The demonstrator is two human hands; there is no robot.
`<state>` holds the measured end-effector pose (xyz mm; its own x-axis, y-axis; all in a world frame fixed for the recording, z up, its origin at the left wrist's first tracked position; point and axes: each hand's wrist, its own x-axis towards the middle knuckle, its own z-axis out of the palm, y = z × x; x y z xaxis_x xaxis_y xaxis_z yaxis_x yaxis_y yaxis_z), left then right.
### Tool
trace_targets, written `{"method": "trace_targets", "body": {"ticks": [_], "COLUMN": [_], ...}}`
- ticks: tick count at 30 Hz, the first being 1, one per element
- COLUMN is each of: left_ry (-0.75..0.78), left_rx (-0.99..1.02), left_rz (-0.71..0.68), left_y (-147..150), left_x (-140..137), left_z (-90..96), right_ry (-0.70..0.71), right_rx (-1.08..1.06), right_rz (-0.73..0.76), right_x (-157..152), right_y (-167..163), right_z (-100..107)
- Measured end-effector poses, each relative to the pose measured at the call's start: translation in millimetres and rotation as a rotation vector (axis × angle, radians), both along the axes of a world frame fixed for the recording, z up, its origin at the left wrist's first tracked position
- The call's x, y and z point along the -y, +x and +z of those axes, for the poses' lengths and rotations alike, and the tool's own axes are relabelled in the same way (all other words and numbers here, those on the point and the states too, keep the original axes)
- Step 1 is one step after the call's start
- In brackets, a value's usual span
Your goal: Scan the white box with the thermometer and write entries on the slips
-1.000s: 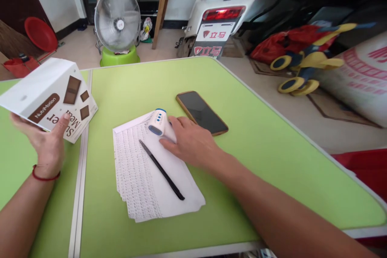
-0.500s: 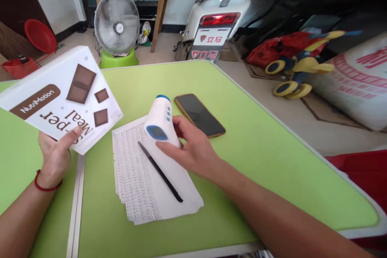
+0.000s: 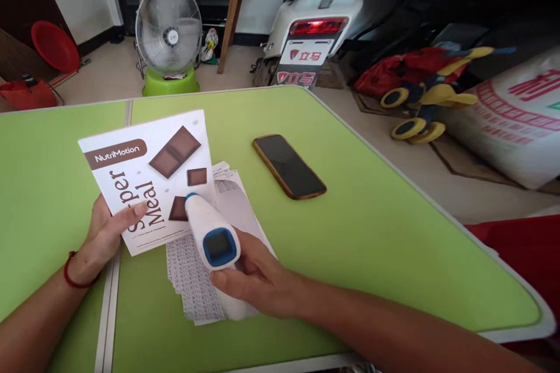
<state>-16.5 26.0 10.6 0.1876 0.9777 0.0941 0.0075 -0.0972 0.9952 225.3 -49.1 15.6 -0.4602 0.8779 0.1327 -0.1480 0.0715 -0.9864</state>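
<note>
My left hand [image 3: 107,230] grips a white box [image 3: 153,151] with brown chocolate pictures and "NutriMotion" lettering, its thumb across the front near the lower left edge. In my right hand [image 3: 258,277] is a white and blue infrared thermometer [image 3: 207,227], fingers wrapped round its handle. The thermometer's front end overlaps the lower right of the box in view; whether they touch I cannot tell. Its small dark screen faces me. Beneath both lie handwritten paper sheets [image 3: 192,285], partly covered. The pen seen earlier is hidden now.
A phone [image 3: 291,166] in a brownish case lies on the green table [image 3: 371,256], right of the papers. Beyond the table's far edge stand a fan [image 3: 169,35] on a green stool and a white scooter [image 3: 315,23]. A yellow and blue ride-on toy [image 3: 431,99] is at right.
The box has moved right and turned so its front faces me, now over the papers. My right hand has brought the thermometer down and left, pointing it toward the box.
</note>
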Motion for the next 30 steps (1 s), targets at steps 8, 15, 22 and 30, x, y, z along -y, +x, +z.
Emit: {"method": "trace_targets", "body": {"ticks": [8,15,22,30], "left_ry": [0.055,0.076,0.073,0.093], "left_rx": [-0.072,-0.075,-0.086,-0.125], "left_rz": [-0.041,-0.054,-0.049,-0.04], "left_y": [-2.5,-1.3,-1.5,-1.6], "left_x": [-3.9,-3.6,-4.1,-4.8], "left_z": [2.9,6.3,6.6,6.7], "right_ry": [-0.113,-0.069,-0.023,0.01], "right_rx": [-0.008,0.004,-0.007,0.076], "right_rz": [0.028,0.051,0.093,0.084], "right_x": [0.4,-2.3,-3.8,-4.8], "right_y": [-3.8,-3.6,-4.6,-2.6], "right_z": [-1.3,-2.9,-3.8,-1.9]}}
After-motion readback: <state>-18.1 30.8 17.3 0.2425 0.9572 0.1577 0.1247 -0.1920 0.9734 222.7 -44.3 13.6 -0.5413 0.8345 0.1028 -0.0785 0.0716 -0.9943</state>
